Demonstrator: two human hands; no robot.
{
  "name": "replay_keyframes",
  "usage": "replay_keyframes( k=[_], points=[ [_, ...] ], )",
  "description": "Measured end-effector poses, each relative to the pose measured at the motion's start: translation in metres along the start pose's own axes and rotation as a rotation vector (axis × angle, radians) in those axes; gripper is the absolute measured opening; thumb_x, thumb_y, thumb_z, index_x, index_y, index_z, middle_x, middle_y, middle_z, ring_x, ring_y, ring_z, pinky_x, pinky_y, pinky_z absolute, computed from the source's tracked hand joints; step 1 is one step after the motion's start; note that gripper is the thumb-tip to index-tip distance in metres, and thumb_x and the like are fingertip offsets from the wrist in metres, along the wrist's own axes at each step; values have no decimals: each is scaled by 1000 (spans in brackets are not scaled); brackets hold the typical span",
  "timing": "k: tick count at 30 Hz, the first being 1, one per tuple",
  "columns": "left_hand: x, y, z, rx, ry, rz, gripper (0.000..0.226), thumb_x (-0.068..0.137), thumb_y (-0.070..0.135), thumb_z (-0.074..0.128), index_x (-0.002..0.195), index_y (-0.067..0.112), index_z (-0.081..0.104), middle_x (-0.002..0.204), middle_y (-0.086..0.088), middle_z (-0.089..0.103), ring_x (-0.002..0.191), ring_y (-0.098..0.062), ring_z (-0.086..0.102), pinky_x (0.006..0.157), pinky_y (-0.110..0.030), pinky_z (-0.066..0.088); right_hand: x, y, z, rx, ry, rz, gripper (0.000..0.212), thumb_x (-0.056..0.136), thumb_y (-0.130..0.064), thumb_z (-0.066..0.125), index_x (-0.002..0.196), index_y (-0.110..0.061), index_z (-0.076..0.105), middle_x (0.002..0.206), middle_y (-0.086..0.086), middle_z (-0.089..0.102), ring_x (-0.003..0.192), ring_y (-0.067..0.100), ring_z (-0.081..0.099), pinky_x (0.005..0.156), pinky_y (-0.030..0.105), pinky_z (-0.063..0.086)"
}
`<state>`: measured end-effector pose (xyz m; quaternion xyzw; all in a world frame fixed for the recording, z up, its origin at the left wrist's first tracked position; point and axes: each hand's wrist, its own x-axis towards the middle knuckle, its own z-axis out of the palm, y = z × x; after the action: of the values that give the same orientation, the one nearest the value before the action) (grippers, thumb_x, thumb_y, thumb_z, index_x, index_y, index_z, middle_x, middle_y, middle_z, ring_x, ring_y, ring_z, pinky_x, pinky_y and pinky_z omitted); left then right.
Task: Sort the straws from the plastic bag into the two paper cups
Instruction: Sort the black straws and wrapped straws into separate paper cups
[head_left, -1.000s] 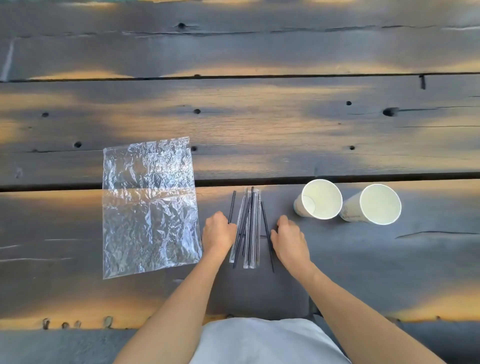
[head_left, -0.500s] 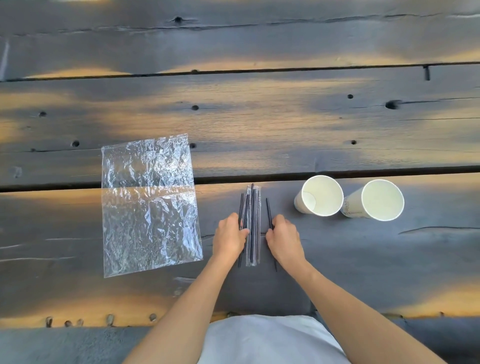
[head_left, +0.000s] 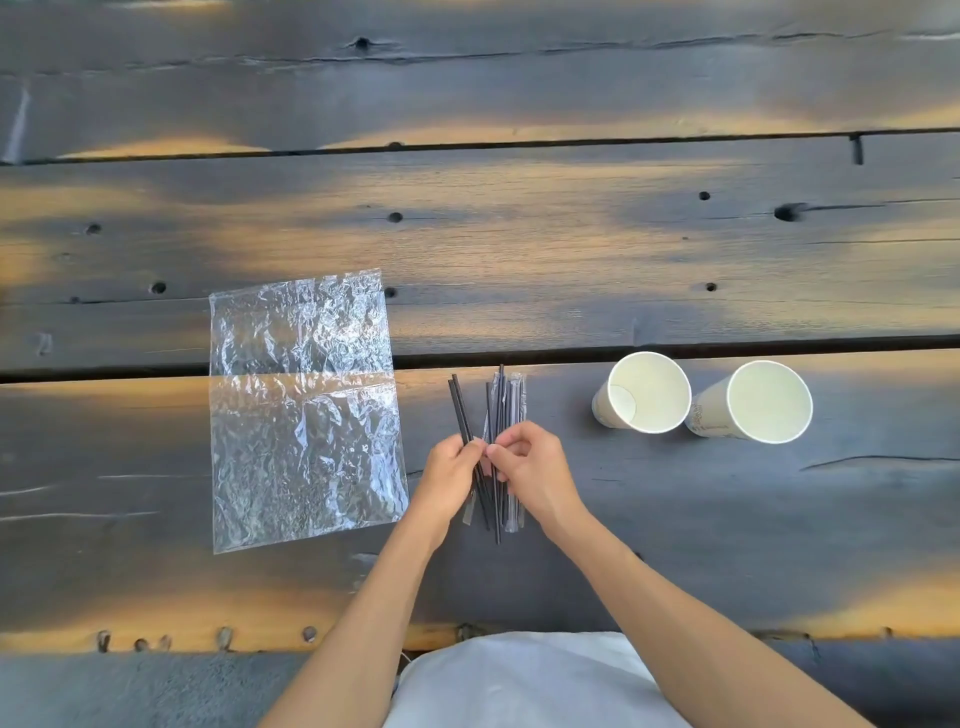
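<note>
Head view: my left hand (head_left: 451, 470) and right hand (head_left: 535, 467) both pinch the bundle of straws (head_left: 496, 410) just over the surface (head_left: 675, 519). Their middles are hidden by my fingers. Left of them lies the plastic bag (head_left: 304, 410); two paper cups (head_left: 649, 392) stand right, empty.

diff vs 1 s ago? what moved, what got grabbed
Both hands closed inward from the sides of the straws, pushing the spread into a tight bundle. Now the left hand and right hand pinch it at mid-length, and two black straws fan out leftward at the top. Unchanged: plastic bag flat on the left, both paper cups empty on the right.
</note>
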<state>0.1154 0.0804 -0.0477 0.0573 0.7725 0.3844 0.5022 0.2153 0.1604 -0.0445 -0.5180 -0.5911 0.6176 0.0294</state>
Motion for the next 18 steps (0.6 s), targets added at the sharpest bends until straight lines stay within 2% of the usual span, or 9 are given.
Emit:
replay_keyframes(
  k=[2, 5, 7, 9, 12, 15, 18],
  points=[
    [-4, -5, 1, -194, -55, -36, 29, 105, 23, 44, 102, 2, 63, 90, -11, 69, 85, -25, 63, 81, -41, 49, -2, -3, 7, -66, 22, -31, 3, 92, -14, 66, 89, -14, 65, 82, 6, 71, 71, 13, 63, 62, 28, 54],
    [-9, -11, 1, -365, -124, -93, 25, 107, 19, 43, 111, 2, 60, 105, -13, 75, 94, -27, 72, 85, -44, 58, -3, -2, 12, -156, -4, -61, 10, 94, -9, 63, 87, -14, 67, 77, -1, 66, 66, 10, 60, 60, 22, 51],
    [-7, -14, 2, -379, -85, -116, 22, 107, 15, 44, 107, -1, 59, 96, -15, 73, 82, -26, 70, 78, -42, 60, -4, 0, 12, -158, -62, -37, 18, 97, -3, 56, 86, -13, 67, 75, 0, 65, 62, 13, 61, 55, 21, 53],
    [-3, -14, 3, -349, -9, -130, 18, 105, 11, 44, 101, 1, 57, 81, -13, 65, 67, -22, 64, 65, -35, 58, 0, 2, 10, -235, 9, -33, 20, 96, -1, 50, 86, -10, 65, 77, 1, 64, 66, 14, 59, 50, 15, 47],
    [4, -13, 1, -234, 57, -102, 16, 105, 12, 42, 100, 5, 56, 71, -6, 55, 55, -15, 52, 49, -25, 46, 9, 5, 3, -382, 172, -11, 14, 95, -5, 48, 91, -9, 61, 84, 4, 64, 76, 22, 58, 54, 27, 40],
    [9, -11, 2, -239, 57, -94, 16, 104, 15, 43, 98, 9, 56, 66, -1, 50, 50, -12, 44, 44, -24, 39, 17, 7, 3, -497, 153, -12, 11, 96, -9, 50, 88, -13, 55, 86, 5, 61, 78, 28, 59, 61, 34, 46],
    [12, -8, 5, -307, 54, -112, 18, 104, 13, 41, 101, 5, 57, 66, -3, 56, 49, -12, 50, 45, -24, 42, 20, 6, 9, -640, 121, -29, 12, 96, -15, 55, 86, -14, 48, 90, 8, 61, 82, 33, 61, 64, 38, 47]
  ],
)
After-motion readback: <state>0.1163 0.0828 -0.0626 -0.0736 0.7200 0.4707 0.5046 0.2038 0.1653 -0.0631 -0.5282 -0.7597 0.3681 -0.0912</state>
